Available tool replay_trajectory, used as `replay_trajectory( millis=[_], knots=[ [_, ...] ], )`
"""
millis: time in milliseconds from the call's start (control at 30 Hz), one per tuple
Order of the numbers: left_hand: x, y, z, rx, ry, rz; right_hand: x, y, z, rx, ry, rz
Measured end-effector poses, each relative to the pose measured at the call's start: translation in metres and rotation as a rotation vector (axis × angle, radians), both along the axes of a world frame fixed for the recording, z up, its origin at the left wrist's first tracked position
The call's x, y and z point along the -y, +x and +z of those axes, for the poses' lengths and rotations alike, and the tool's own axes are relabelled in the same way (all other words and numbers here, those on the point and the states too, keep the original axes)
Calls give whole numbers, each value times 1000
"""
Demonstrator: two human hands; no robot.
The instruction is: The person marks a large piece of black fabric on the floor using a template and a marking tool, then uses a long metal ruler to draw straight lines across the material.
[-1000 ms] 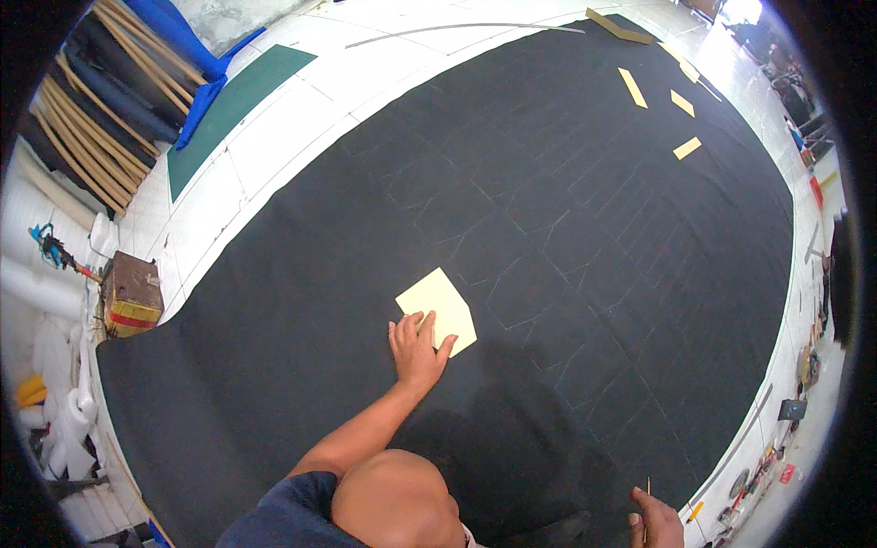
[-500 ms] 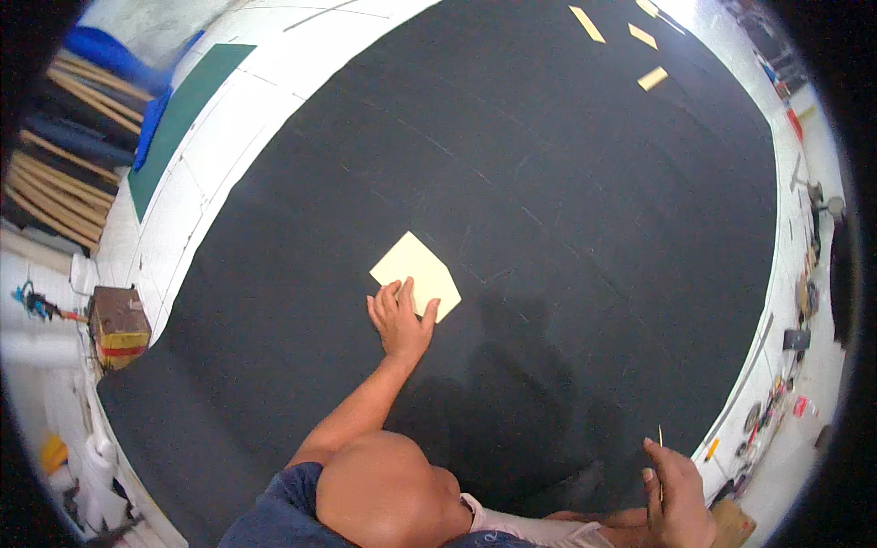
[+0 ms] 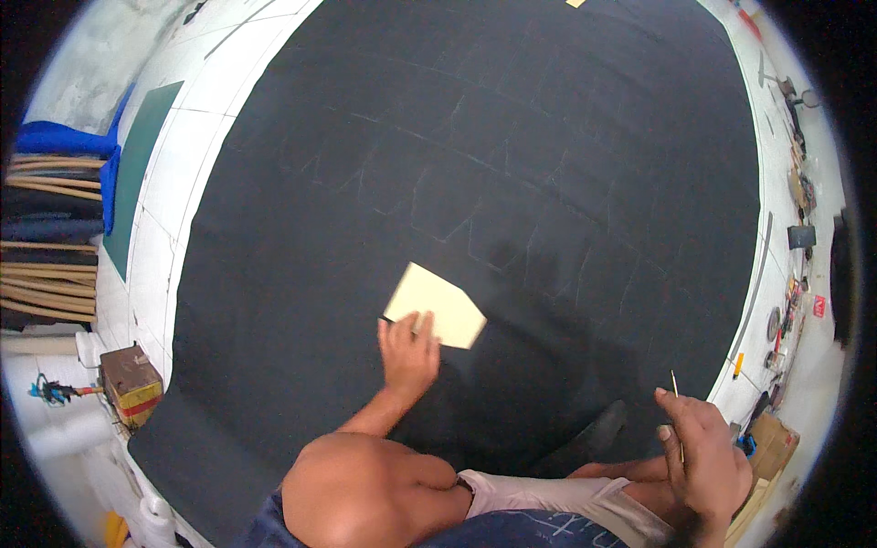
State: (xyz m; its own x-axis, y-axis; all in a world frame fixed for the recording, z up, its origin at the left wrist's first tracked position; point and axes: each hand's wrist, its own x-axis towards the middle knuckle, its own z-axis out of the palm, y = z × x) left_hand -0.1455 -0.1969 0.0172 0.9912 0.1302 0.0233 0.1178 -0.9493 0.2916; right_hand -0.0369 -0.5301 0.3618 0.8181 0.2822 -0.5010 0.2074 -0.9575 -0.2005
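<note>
A pale yellow card pattern piece (image 3: 443,310), several-sided, sits tilted over a large black cloth with chalk lines. My left hand (image 3: 408,356) is closed on its near left edge, fingertips on the top face; the thumb is hidden. My right hand (image 3: 703,447) is raised at the lower right, above the cloth's edge. Its fingers pinch a thin, pointed, light-coloured stick (image 3: 674,382); what kind of marker or tool it is, I cannot make out. Faint chalk zigzags run across the black cloth (image 3: 585,119) beyond the card.
A brown box (image 3: 133,376) stands at the left table edge. Rolled fabrics (image 3: 50,283) and a dark green sheet (image 3: 146,173) are at the far left. Small tools and a yellow-orange stick (image 3: 738,365) line the right edge. Another yellow piece (image 3: 575,3) lies far off. My bare knee (image 3: 356,484) rests near me.
The view has shifted. My left hand and the card have moved nearer to me relative to the chalk lines, and the card has turned slightly. My right hand still holds the stick.
</note>
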Motion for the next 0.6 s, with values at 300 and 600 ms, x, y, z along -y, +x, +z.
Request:
replay_trajectory(
  millis=[300,600],
  knots=[
    [29,21,-1,119,-122,-73,18,-7,-11,59,46,56],
    [22,27,-17,116,-123,-84,19,-1,-53,-162,219,171]
  ],
)
